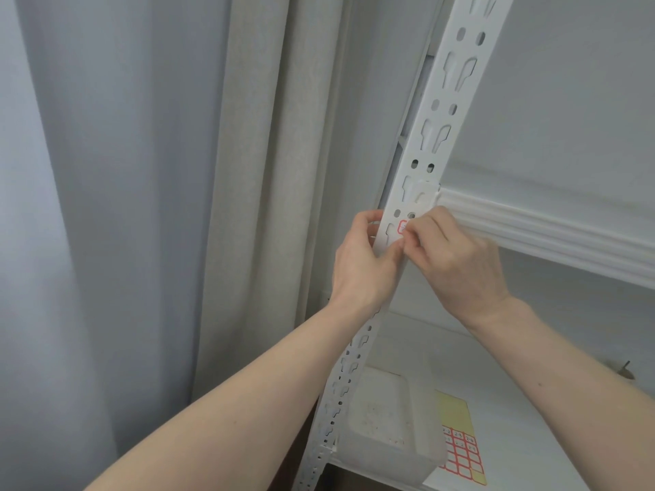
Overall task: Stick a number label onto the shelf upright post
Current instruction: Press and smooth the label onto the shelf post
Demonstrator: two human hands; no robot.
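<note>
The white perforated shelf upright post [437, 132] runs diagonally from the top right down to the bottom middle. A small red-bordered number label [403, 226] lies against the post's face just below two oval holes. My left hand [361, 264] wraps the post's left edge, thumb on its front below the label. My right hand [457, 264] comes in from the right, its fingertips pressing on the label's right side and hiding part of it.
A white shelf beam [553, 232] joins the post to the right. On the lower shelf [524, 419] stand a translucent plastic box [386, 423] and a yellow sheet of red-bordered labels [460, 448]. Beige and grey curtains [248, 207] hang to the left.
</note>
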